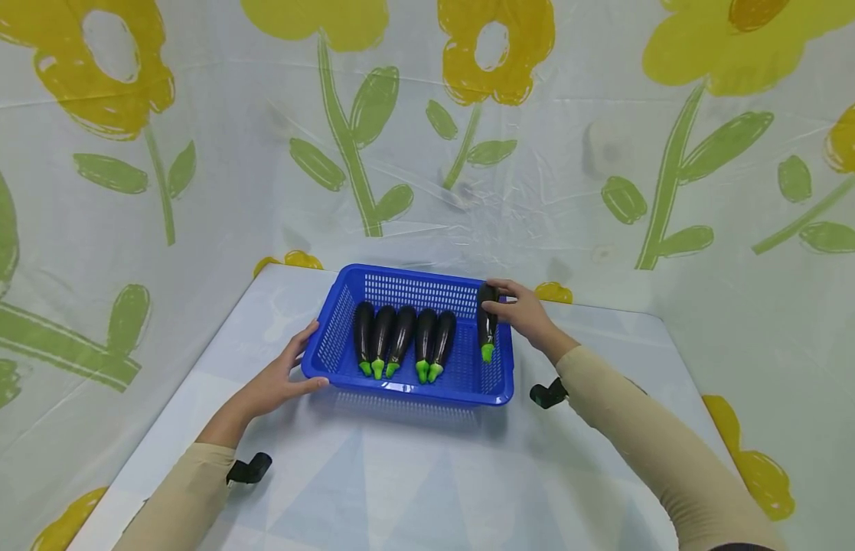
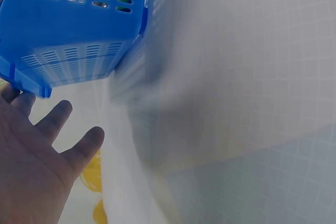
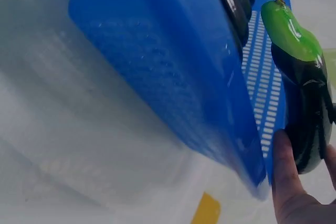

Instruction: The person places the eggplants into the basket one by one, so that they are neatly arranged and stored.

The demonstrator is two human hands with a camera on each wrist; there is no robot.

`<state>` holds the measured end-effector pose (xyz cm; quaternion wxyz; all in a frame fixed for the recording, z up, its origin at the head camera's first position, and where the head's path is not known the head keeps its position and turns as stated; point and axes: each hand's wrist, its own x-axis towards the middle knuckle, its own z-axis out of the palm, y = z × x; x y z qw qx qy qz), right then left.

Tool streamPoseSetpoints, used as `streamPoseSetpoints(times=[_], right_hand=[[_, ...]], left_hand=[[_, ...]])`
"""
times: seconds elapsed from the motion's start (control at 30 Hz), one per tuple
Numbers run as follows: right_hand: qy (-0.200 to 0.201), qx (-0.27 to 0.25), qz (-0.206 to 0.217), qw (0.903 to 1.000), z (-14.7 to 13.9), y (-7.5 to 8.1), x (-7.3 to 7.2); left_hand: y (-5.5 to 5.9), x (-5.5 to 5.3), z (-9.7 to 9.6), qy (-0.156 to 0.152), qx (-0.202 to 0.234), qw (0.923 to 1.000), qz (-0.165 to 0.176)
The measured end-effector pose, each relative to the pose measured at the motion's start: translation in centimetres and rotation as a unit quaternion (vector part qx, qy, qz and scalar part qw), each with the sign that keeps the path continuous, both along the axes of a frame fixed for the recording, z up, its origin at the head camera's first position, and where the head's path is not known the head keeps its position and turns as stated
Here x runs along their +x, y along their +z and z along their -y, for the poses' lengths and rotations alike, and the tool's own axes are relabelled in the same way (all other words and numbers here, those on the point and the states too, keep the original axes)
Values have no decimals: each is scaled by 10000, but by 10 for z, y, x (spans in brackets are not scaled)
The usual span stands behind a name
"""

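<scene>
A blue plastic basket with slotted walls holds several dark eggplants with bright green stem ends, lying side by side toward its left. My right hand pinches another eggplant over the basket's right end, its green end pointing toward me. In the right wrist view, fingers press against the dark end of that eggplant. At the left end of the basket, my left hand is spread around the front corner. Its fairly straight fingers reach the rim in the left wrist view.
The basket stands toward the back of a table with a pale patterned cover. A whitish sheet printed with yellow flowers surrounds the table at the back and sides. Black wrist mounts show beside both forearms.
</scene>
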<state>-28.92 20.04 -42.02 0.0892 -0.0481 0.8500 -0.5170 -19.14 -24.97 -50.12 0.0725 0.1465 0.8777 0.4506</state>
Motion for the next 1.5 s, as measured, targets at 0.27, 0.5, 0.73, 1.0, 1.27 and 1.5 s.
streamPoseSetpoints(times=[0.27,0.5,0.73,1.0,1.27,1.5], right_hand=[[65,68,130,9999,27,-1,-4],[-106,419,203,9989,39,-3,-5],[-17,1029,128,9946,50,-7,-10],[148,1480,82,9888,54,-11,-12],[264,2053,94,9783,61,-17,-14],[138,2226,193,9746,65,-19,-16]], left_hand=[[-2,-1,2,-32,36,10000,-75],[-3,-1,3,-69,41,9999,-108],[-2,-1,3,-58,60,9999,-103],[-2,-1,1,-34,60,10000,-63],[-3,-1,1,-25,70,10000,-50],[-2,-1,1,-24,81,9999,-93]])
